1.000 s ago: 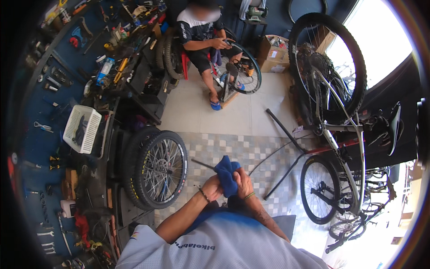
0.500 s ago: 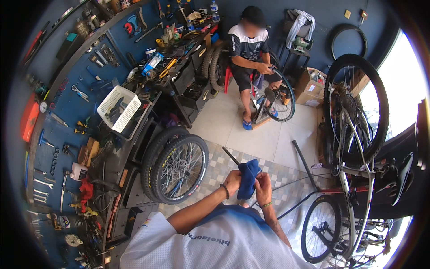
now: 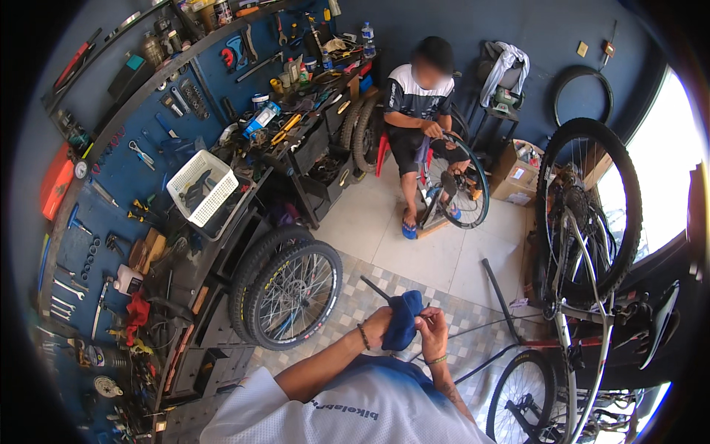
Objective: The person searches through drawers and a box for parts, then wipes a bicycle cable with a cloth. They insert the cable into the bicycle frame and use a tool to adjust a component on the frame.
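In front of my body, my left hand [image 3: 378, 326] is closed round a dark blue cloth [image 3: 404, 317]. The cloth is bunched about a thin black rod [image 3: 374, 287], whose end sticks out toward the far left. What the rod belongs to is hidden under the fabric. My right hand [image 3: 433, 332] sits at the cloth's right side, thumb and fingers pinched together at its edge. A short dark tip shows just above those fingers, possibly the rod's other end.
Two bicycle wheels [image 3: 297, 296] stand by the workbench on the left. On the right are an upside-down bicycle [image 3: 573, 259] and a black stand leg [image 3: 501, 300]. Ahead, a seated co-worker [image 3: 420, 103] handles a wheel [image 3: 484, 189]. A white basket [image 3: 214, 200] rests on the bench.
The view has tilted up a little, so the room sits lower in the picture. The cloth is bunched more compactly, and my right hand has shifted slightly at its edge.
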Action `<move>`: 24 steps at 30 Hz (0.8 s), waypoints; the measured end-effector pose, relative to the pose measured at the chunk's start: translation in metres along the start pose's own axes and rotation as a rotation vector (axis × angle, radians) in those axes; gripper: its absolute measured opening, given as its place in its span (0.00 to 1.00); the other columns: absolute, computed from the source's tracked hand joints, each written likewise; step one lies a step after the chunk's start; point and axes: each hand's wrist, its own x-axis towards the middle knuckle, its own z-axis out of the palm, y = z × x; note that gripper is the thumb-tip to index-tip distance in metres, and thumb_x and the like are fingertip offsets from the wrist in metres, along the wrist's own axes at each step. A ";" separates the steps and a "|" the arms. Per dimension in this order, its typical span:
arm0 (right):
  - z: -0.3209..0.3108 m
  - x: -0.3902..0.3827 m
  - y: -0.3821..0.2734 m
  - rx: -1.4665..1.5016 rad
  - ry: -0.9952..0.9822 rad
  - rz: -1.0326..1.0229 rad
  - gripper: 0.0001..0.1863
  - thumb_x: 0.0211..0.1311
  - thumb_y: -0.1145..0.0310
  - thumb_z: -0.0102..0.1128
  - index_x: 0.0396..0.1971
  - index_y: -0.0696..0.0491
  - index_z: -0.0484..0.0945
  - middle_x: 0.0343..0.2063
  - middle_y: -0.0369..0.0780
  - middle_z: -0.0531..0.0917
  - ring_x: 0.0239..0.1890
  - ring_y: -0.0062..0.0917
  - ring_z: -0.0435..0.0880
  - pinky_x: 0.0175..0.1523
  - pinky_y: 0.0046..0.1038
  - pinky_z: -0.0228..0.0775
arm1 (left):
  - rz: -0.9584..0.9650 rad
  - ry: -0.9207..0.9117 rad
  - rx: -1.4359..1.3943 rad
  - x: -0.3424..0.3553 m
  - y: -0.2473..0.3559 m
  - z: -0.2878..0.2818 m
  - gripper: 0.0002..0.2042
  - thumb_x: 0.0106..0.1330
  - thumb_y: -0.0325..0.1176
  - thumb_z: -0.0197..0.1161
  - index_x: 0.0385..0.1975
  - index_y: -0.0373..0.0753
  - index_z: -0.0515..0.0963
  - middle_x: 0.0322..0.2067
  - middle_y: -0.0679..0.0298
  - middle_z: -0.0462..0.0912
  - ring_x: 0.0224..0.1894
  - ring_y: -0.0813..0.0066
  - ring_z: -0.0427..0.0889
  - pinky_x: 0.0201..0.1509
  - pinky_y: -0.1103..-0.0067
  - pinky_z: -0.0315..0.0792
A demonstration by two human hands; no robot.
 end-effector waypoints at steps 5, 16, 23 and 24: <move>-0.009 0.006 -0.007 0.105 -0.034 0.061 0.14 0.68 0.75 0.69 0.48 0.56 0.74 0.43 0.36 0.78 0.43 0.19 0.80 0.49 0.22 0.75 | 0.122 -0.140 -0.030 -0.021 0.037 0.040 0.23 0.73 0.39 0.66 0.64 0.37 0.73 0.52 0.67 0.81 0.49 0.82 0.83 0.51 0.81 0.79; -0.002 0.011 -0.036 0.108 -0.023 0.045 0.25 0.66 0.78 0.69 0.59 0.55 0.68 0.42 0.38 0.79 0.44 0.20 0.82 0.50 0.23 0.77 | 0.270 0.119 0.629 -0.021 0.042 0.039 0.19 0.70 0.38 0.68 0.55 0.34 0.81 0.47 0.64 0.86 0.47 0.82 0.83 0.52 0.80 0.79; 0.017 -0.006 -0.057 -0.280 0.035 -0.054 0.31 0.64 0.82 0.66 0.64 0.58 0.63 0.38 0.39 0.79 0.42 0.25 0.87 0.43 0.26 0.83 | 0.500 0.239 0.189 -0.016 0.044 0.059 0.15 0.70 0.32 0.65 0.51 0.30 0.83 0.43 0.62 0.87 0.40 0.77 0.86 0.44 0.80 0.81; 0.017 -0.010 -0.064 -0.364 0.023 -0.043 0.31 0.63 0.82 0.67 0.64 0.58 0.63 0.37 0.39 0.79 0.43 0.25 0.87 0.41 0.26 0.84 | 0.511 0.245 0.153 -0.021 0.058 0.063 0.13 0.69 0.31 0.65 0.48 0.31 0.84 0.41 0.63 0.87 0.38 0.77 0.86 0.43 0.80 0.81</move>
